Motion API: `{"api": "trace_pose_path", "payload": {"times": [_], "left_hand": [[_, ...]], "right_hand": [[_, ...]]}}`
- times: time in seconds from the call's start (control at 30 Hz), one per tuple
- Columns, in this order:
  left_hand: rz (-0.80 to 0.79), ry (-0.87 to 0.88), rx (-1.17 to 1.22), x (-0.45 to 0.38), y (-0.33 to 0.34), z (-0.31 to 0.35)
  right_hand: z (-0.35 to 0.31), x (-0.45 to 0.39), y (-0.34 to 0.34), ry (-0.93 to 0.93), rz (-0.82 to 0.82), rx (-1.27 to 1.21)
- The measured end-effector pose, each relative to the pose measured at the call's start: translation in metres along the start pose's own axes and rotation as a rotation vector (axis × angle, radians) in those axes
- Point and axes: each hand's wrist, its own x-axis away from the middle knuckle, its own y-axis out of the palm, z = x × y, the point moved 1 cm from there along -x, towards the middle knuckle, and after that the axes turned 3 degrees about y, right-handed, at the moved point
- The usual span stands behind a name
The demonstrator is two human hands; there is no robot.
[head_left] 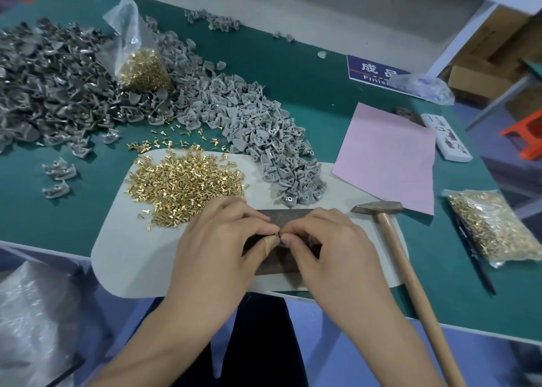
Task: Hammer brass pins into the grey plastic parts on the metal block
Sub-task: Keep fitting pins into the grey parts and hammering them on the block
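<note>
On the dark metal block (pixel 275 215) at the near table edge, left hand (pixel 217 237) and right hand (pixel 328 240) meet, fingertips pinching a small part between them; which one it is cannot be told. Block sits on a pale grey mat (pixel 123 252). Loose brass pins (pixel 184 184) heaped just left, matte grey plastic parts (pixel 264 131) behind. Wooden-handled hammer (pixel 390 231) lies right. Green table (pixel 293 64); pink paper (pixel 387 155); blue sign (pixel 372 71) reads "成品".
</note>
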Motion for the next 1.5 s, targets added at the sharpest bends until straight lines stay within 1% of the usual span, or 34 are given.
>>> {"api": "trace_pose_path", "payload": {"times": [0.13,0.23,0.3,0.4,0.53,0.67,0.73,0.8,0.9,0.93,0.97,1.0,1.03,1.07,1.1,1.13,1.17,1.2,1.23,1.27,1.3,1.4,1.43,1.47,1.5], "left_hand": [[-0.003,-0.014,0.015,0.000,-0.001,0.001],[-0.036,-0.022,0.028,-0.001,-0.005,-0.001],[-0.057,-0.022,0.019,-0.003,-0.007,-0.001],[-0.073,-0.017,0.001,-0.004,-0.009,-0.001],[-0.062,-0.012,0.008,-0.002,-0.010,0.001],[-0.067,0.022,-0.060,-0.002,-0.010,0.003],[-0.073,0.030,-0.056,-0.003,-0.011,0.003],[-0.070,0.019,-0.044,-0.002,-0.011,0.003],[-0.053,0.000,-0.050,-0.001,-0.010,0.004],[-0.050,-0.003,-0.053,-0.001,-0.010,0.005],[-0.048,-0.005,-0.054,-0.001,-0.009,0.005],[-0.046,-0.003,-0.053,0.000,-0.010,0.005],[-0.043,0.000,-0.048,0.000,-0.010,0.004],[-0.038,0.002,-0.040,0.000,-0.010,0.004],[-0.033,0.002,-0.033,-0.001,-0.010,0.004],[-0.031,0.000,-0.026,-0.001,-0.009,0.004],[-0.029,-0.001,-0.020,-0.001,-0.009,0.004],[-0.027,-0.003,-0.014,-0.002,-0.009,0.005],[-0.028,-0.003,-0.010,-0.003,-0.008,0.005],[-0.032,-0.002,-0.007,-0.004,-0.007,0.005],[-0.036,0.000,-0.007,-0.005,-0.007,0.006],[-0.045,0.006,-0.016,-0.006,-0.006,0.006],[-0.043,0.004,-0.022,-0.006,-0.006,0.006],[-0.043,0.001,-0.029,-0.006,-0.005,0.005],[-0.042,-0.002,-0.033,-0.006,-0.005,0.004]], "right_hand": [[-0.003,0.000,-0.004,-0.018,0.008,0.047],[-0.003,-0.003,-0.007,-0.044,-0.024,0.040],[-0.004,-0.006,-0.008,-0.080,-0.055,0.086],[-0.004,-0.007,-0.009,-0.112,-0.045,0.134],[0.007,-0.006,-0.009,-0.018,-0.046,-0.061],[0.011,-0.005,-0.007,0.020,-0.080,-0.170],[0.014,-0.004,-0.006,0.057,-0.080,-0.240],[0.013,-0.003,-0.004,0.077,-0.059,-0.245],[0.007,0.000,-0.002,0.049,-0.044,-0.166],[0.007,0.001,-0.002,0.052,-0.033,-0.188],[0.011,0.002,-0.006,0.092,0.004,-0.261],[0.019,0.004,-0.012,0.172,0.077,-0.360],[0.033,0.006,-0.019,0.267,0.191,-0.403],[0.047,0.008,-0.027,0.355,0.315,-0.340],[0.062,0.011,-0.033,0.445,0.398,-0.169],[0.077,0.015,-0.037,0.551,0.406,0.038],[0.088,0.020,-0.037,0.648,0.348,0.204],[0.096,0.024,-0.035,0.725,0.247,0.286],[0.101,0.026,-0.033,0.768,0.151,0.289],[0.103,0.028,-0.031,0.778,0.095,0.269],[0.106,0.030,-0.031,0.774,0.086,0.265],[0.101,0.034,-0.041,0.739,0.160,0.328],[0.099,0.037,-0.044,0.692,0.186,0.296],[0.096,0.041,-0.047,0.632,0.199,0.194],[0.092,0.043,-0.049,0.573,0.209,0.036]]}}
